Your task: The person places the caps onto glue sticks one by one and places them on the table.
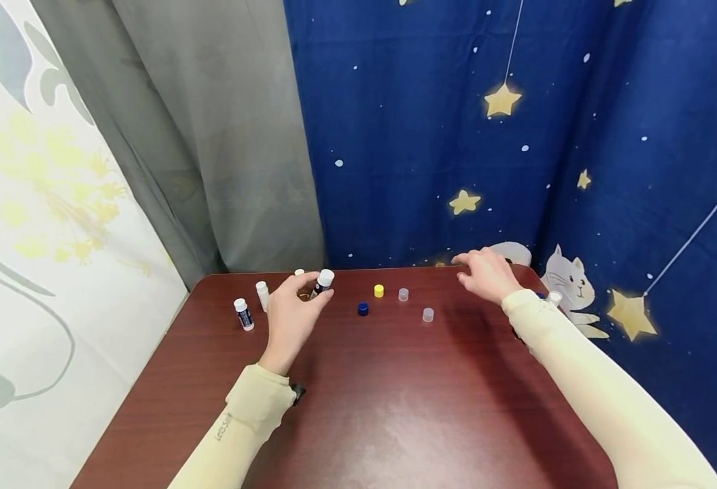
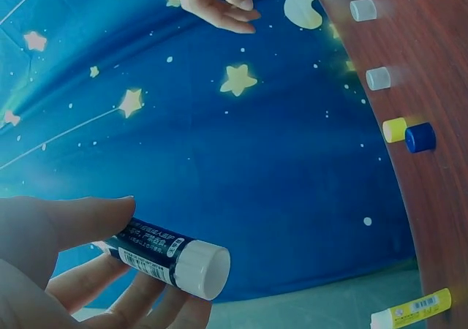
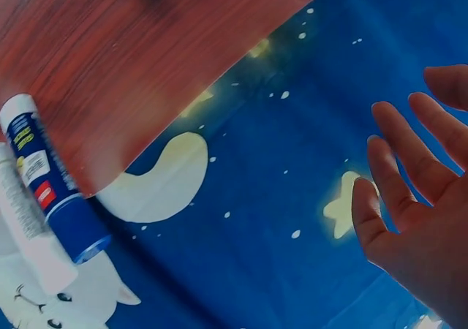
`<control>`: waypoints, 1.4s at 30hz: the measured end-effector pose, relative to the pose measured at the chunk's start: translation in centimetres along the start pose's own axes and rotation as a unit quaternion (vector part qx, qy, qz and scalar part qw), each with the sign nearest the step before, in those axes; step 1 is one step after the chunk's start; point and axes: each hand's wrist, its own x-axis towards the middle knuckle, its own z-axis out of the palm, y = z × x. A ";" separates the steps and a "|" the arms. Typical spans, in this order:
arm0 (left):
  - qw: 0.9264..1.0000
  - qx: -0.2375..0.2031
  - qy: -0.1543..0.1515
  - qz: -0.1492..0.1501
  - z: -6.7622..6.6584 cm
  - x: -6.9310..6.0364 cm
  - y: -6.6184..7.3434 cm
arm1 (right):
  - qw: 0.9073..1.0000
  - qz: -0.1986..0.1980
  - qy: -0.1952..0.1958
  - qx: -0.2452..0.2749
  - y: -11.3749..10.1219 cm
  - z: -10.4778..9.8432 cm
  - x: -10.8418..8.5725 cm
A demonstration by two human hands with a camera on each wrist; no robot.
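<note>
My left hand (image 1: 291, 314) pinches a dark-labelled glue stick (image 2: 150, 250) between thumb and fingers, above the back left of the table. Its white end points away from the palm. The right hand (image 1: 486, 274) hovers over the table's back right with fingers loosely extended, holding nothing. Between the hands stand a dark blue cap (image 1: 363, 310), a yellow cap (image 1: 379, 291) and two translucent caps, one clear cap (image 1: 404, 295) farther back and another clear cap (image 1: 428, 314) nearer. A yellow glue stick (image 2: 413, 311) is mostly hidden behind the left hand in the head view.
Left of the left hand stand a navy-labelled glue stick (image 1: 244, 314) and a white glue stick (image 1: 263, 296). At the right edge, partly behind the right forearm, are a blue glue stick (image 3: 55, 175) and a white glue stick (image 3: 33, 227). Curtains (image 1: 395, 136) hang behind the table (image 1: 395, 394).
</note>
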 end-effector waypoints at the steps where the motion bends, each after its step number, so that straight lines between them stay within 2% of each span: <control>1: 1.000 0.000 0.001 0.004 0.0 0.0 0.1 | 1.000 -0.001 -0.002 0.002 -0.3 0.1 0.1; 10: 1.000 -0.009 0.009 0.016 0.0 -0.2 0.7 | 1.000 -0.008 -0.008 0.006 -2.4 1.1 1.1; 23: 1.000 -0.015 0.006 0.021 -0.3 -0.2 1.4 | 0.999 -0.039 -0.013 0.023 -4.9 2.6 2.2; 30: 0.999 -0.011 0.002 0.034 -0.3 -0.1 1.8 | 0.999 -0.044 -0.010 0.025 -6.2 3.4 2.8; 42: 0.996 0.047 0.003 0.080 0.4 -0.1 1.2 | 0.998 -0.036 -0.030 0.049 -7.9 5.9 3.9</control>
